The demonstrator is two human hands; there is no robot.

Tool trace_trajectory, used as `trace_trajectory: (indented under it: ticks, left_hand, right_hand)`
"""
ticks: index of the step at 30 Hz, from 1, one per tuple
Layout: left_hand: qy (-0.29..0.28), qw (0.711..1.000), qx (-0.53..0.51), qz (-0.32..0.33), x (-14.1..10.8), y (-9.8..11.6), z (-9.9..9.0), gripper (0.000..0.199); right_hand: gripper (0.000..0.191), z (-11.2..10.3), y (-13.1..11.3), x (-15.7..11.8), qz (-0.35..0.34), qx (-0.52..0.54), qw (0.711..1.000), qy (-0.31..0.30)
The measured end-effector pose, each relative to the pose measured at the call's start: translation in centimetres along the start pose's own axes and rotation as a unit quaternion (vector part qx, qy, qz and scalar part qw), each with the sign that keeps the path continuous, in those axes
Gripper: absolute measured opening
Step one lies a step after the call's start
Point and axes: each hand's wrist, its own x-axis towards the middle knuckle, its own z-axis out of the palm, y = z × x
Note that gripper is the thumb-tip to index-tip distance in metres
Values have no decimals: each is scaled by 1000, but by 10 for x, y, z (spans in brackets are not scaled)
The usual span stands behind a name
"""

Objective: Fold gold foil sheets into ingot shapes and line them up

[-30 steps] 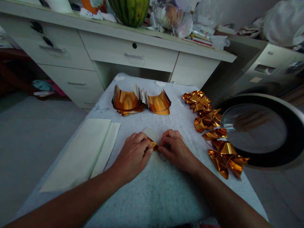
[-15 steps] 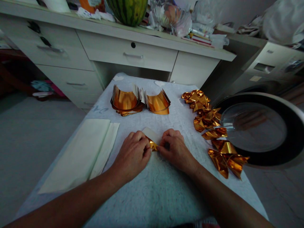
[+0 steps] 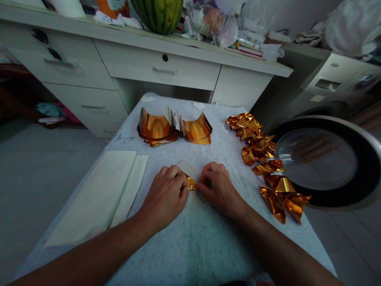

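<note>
A small sheet of gold foil paper [image 3: 191, 183] with a whitish back lies on the cloth-covered table between my hands, its front edge folded over so that the gold side shows. My left hand [image 3: 168, 190] pinches the folded part from the left, fingers curled and thumb down. From the right, my right hand [image 3: 218, 188] grips the fold's other end between thumb and fingers. The fingertips hide parts of the sheet. Beyond my hands stand two stacks of curved gold foil sheets, a left stack [image 3: 155, 127] and a right stack [image 3: 196, 130].
Several folded gold foil pieces [image 3: 258, 147] lie along the table's right edge. White folded paper [image 3: 95, 194] rests at the left. Past the table is a white drawer desk [image 3: 160, 59] bearing a watermelon [image 3: 157, 14]. A washing machine's open round door [image 3: 321, 159] stands close on the right.
The view has shifted very slightly. Both hands keep their hold on the gold foil paper, with hardly any movement.
</note>
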Motion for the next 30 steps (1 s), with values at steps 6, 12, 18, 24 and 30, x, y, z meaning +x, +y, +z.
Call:
trace_trajectory:
  ticks: [6, 12, 18, 24, 30]
  left_hand:
    - [14, 999, -46, 11, 0, -3, 2, 14]
    - [20, 996, -80, 32, 0, -7, 3, 25]
    - [11, 995, -93, 25, 1, -8, 3, 27]
    - [6, 995, -101, 22, 2, -8, 1, 21]
    - [-11, 994, -103, 20, 3, -9, 0, 22]
  right_hand:
    - [13, 0, -2, 0, 5, -3, 1000, -4]
    - [7, 0, 0, -3, 5, -14, 1000, -4]
    - [14, 2, -4, -6, -18, -50, 998, 12]
    - [25, 8, -9, -5, -1, -86, 996, 27]
    - [34, 10, -8, -6, -1, -91, 995, 26]
